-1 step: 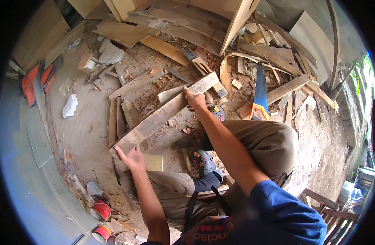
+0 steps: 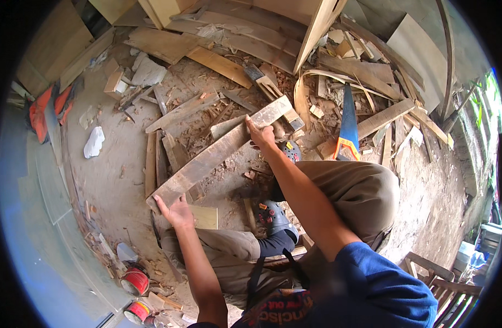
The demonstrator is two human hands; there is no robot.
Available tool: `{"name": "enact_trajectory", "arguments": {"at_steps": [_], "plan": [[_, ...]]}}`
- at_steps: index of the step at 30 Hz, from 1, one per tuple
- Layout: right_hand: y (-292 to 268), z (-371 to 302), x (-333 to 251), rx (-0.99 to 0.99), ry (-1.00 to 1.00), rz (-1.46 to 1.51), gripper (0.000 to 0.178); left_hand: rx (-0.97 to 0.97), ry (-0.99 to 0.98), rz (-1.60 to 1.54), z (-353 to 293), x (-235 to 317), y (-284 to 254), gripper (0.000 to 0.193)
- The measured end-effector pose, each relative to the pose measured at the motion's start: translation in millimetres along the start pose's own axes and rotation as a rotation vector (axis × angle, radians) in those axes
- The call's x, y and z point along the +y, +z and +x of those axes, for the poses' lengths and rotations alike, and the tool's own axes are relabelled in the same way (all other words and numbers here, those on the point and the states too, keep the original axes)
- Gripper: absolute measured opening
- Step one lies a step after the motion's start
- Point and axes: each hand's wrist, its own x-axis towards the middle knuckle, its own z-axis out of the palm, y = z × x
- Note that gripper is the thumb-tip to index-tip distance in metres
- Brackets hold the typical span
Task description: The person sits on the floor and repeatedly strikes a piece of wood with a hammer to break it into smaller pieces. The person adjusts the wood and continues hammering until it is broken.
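Observation:
A worn wooden board (image 2: 212,159) is held up aslant over the littered floor, its far end to the right. My left hand (image 2: 177,212) grips the near left end, thumb on the upper face and fingers underneath. Closer to the far end, my right hand (image 2: 260,133) is closed round the board's edge; its fingers are partly hidden. Beyond that end lies a wooden tool with a long slot (image 2: 270,87), which looks like a hand plane. A handsaw with a blue blade (image 2: 348,117) and orange-yellow handle rests to the right, by my knee.
Scrap boards (image 2: 366,74) are heaped at the far right, with an orange-brown plank (image 2: 221,65) at the back. Wood chips cover the floor round my shoes (image 2: 275,217). Red cans (image 2: 135,281) stand at the lower left, a wooden slatted seat (image 2: 450,295) at the lower right.

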Motion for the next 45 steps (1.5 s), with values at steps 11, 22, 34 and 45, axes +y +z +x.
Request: {"name": "enact_trajectory", "arguments": {"at_steps": [11, 22, 34, 45], "plan": [[-20.1, -93.1, 132.2, -0.313, -0.263, -0.322, 0.055, -0.091, 0.014, -0.11, 8.5, 10.9, 32.2, 0.066], [1.3, -144.9, 149.5, -0.523, -0.28, -0.974, 0.06, -0.083, 0.078, -0.118, 25.6, 14.9, 73.1, 0.087], [6.0, -139.4, 127.3, -0.505, -0.31, -0.911, 0.053, -0.257, 0.443, 0.135, 42.4, 96.3, 221.2, 0.114], [-51.0, -201.7, -125.7, -0.117, -1.117, 0.221, 0.094, -0.652, 0.564, 0.442, -44.6, 137.7, 296.4, 0.071]]}}
